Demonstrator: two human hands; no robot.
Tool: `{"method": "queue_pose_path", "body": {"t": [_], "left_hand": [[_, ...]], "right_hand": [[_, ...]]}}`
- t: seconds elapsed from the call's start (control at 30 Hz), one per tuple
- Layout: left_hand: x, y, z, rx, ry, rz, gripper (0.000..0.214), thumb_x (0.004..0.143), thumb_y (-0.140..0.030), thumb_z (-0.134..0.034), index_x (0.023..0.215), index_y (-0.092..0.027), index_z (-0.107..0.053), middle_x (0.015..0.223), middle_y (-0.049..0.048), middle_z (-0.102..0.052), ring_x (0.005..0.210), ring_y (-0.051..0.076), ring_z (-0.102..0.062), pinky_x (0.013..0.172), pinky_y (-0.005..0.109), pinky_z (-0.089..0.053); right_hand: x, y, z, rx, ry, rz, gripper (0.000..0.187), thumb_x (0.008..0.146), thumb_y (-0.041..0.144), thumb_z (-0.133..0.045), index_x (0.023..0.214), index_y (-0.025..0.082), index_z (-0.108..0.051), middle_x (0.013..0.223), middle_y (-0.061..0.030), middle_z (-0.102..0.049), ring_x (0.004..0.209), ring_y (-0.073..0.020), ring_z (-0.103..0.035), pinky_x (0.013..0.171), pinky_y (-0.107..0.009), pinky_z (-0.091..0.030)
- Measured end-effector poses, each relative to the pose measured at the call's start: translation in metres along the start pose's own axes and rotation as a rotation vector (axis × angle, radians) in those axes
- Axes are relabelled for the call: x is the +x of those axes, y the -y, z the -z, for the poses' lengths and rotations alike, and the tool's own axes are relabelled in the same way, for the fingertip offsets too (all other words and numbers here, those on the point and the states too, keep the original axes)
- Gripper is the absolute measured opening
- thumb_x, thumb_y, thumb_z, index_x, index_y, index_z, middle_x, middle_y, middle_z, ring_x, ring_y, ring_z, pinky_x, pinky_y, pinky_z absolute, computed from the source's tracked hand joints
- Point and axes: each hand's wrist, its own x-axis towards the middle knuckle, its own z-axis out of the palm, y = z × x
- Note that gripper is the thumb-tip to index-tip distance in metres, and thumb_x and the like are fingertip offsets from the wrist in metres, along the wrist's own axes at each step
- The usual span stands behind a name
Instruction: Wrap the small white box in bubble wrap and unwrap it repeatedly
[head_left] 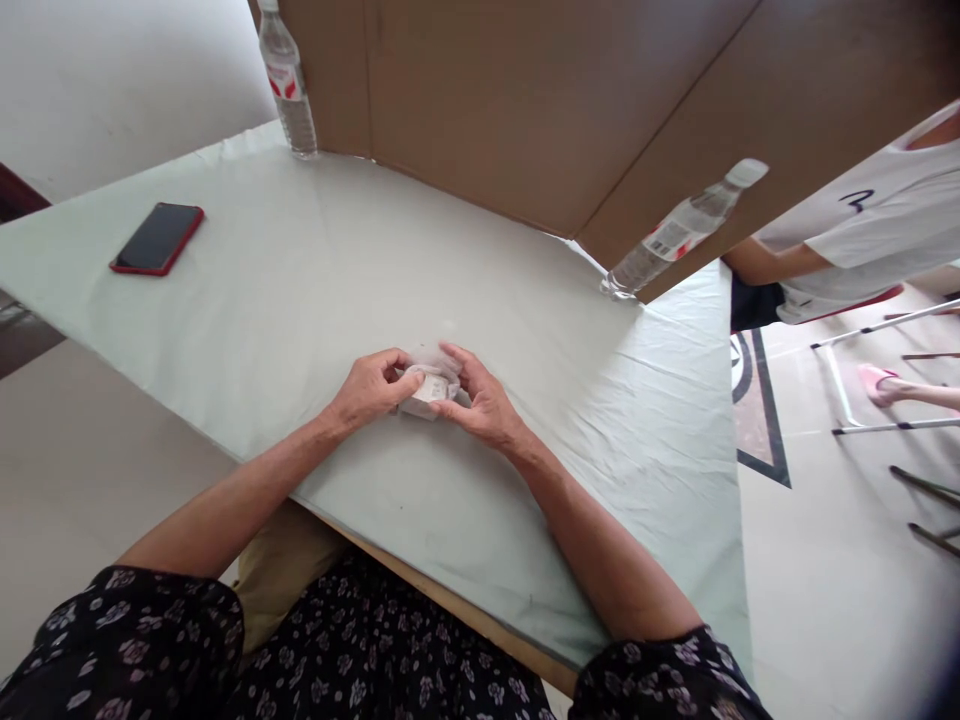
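Both of my hands meet near the middle of the pale green table (300,300), holding a small white packet in a clear plastic wrapper (430,385). My left hand (369,388) pinches the packet's left side with curled fingers. My right hand (482,400) grips its right side, fingers bent over the wrapper's top. The packet rests on or just above the table surface; I cannot tell which.
A red-cased phone (158,238) lies at the far left. One water bottle (287,80) stands at the back; another (679,232) leans at the right against a brown cardboard screen (525,110). A person in a white shirt (862,230) sits beyond the table's right edge.
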Motion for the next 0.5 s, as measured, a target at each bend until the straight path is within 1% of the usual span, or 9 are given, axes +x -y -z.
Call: {"method": "queue_pose_path", "body": {"t": [0.03,0.07,0.13,0.2,0.27,0.33,0.37,0.43,0.5], "left_hand": [[0.0,-0.002,0.0,-0.009,0.009,0.034,0.031,0.081,-0.046,-0.061,0.09,-0.016,-0.066,0.066,-0.0017,-0.06,0.051,0.012,-0.051,0.048,0.024,-0.042],[0.0,-0.004,0.0,0.006,0.006,0.036,0.03,0.082,-0.046,-0.06,0.086,-0.017,-0.065,0.064,-0.0021,-0.058,0.051,0.011,-0.049,0.048,0.024,-0.04],[0.0,-0.007,0.001,0.092,-0.023,-0.02,0.031,0.084,-0.047,-0.058,0.077,-0.017,-0.062,0.062,-0.0029,-0.054,0.053,0.01,-0.046,0.05,0.023,-0.038],[0.001,-0.007,0.004,0.17,-0.045,-0.067,0.035,0.084,-0.05,-0.058,0.073,-0.017,-0.062,0.063,-0.0022,-0.054,0.057,0.011,-0.047,0.054,0.024,-0.038],[0.002,-0.007,0.009,0.142,-0.009,-0.066,0.037,0.083,-0.053,-0.061,0.085,-0.017,-0.067,0.075,0.0009,-0.063,0.065,0.014,-0.054,0.06,0.025,-0.044],[0.004,-0.004,0.013,0.001,0.096,-0.045,0.044,0.079,-0.05,-0.067,0.106,-0.017,-0.068,0.096,0.0054,-0.071,0.08,0.018,-0.064,0.071,0.028,-0.052],[0.005,-0.003,0.014,-0.081,0.157,-0.034,0.049,0.077,-0.047,-0.069,0.115,-0.017,-0.066,0.105,0.0075,-0.072,0.088,0.02,-0.067,0.077,0.031,-0.054],[0.007,0.0,0.016,-0.206,0.243,-0.014,0.055,0.075,-0.039,-0.071,0.124,-0.016,-0.061,0.116,0.0103,-0.072,0.101,0.024,-0.069,0.085,0.035,-0.056],[0.009,0.002,0.016,-0.268,0.251,0.002,0.06,0.076,-0.035,-0.072,0.131,-0.016,-0.058,0.121,0.0121,-0.071,0.108,0.026,-0.069,0.088,0.037,-0.057]], "right_hand": [[0.001,-0.001,0.0,0.028,-0.001,-0.026,0.08,0.078,0.044,-0.08,0.148,0.024,-0.048,0.141,-0.0124,-0.063,0.121,-0.0277,-0.066,0.104,-0.045,-0.053],[0.002,-0.003,-0.001,0.054,-0.007,-0.045,0.083,0.077,0.045,-0.08,0.149,0.023,-0.046,0.139,-0.0134,-0.064,0.119,-0.0274,-0.067,0.103,-0.044,-0.054],[0.005,-0.007,-0.002,0.101,-0.025,-0.074,0.087,0.076,0.047,-0.081,0.151,0.021,-0.044,0.134,-0.0139,-0.067,0.116,-0.0264,-0.068,0.102,-0.042,-0.054],[0.01,-0.01,-0.003,0.147,-0.023,-0.099,0.092,0.074,0.049,-0.082,0.152,0.021,-0.042,0.129,-0.0129,-0.069,0.112,-0.0256,-0.07,0.099,-0.041,-0.056],[0.016,-0.012,-0.003,0.194,0.001,-0.116,0.096,0.072,0.052,-0.083,0.153,0.022,-0.041,0.125,-0.012,-0.071,0.108,-0.0254,-0.071,0.095,-0.04,-0.057],[0.023,-0.014,-0.001,0.232,0.03,-0.131,0.098,0.071,0.055,-0.083,0.153,0.021,-0.04,0.122,-0.0117,-0.073,0.105,-0.0253,-0.072,0.091,-0.039,-0.058],[0.025,-0.014,-0.001,0.24,0.043,-0.137,0.099,0.071,0.056,-0.083,0.153,0.021,-0.04,0.12,-0.0115,-0.073,0.104,-0.0251,-0.072,0.09,-0.039,-0.058],[0.028,-0.016,0.001,0.213,0.035,-0.135,0.098,0.072,0.058,-0.081,0.152,0.021,-0.04,0.12,-0.0113,-0.073,0.104,-0.0245,-0.071,0.089,-0.038,-0.056],[0.027,-0.016,0.004,0.13,-0.032,-0.101,0.092,0.073,0.06,-0.08,0.149,0.023,-0.044,0.127,-0.0121,-0.07,0.108,-0.0246,-0.069,0.093,-0.04,-0.054]]}}
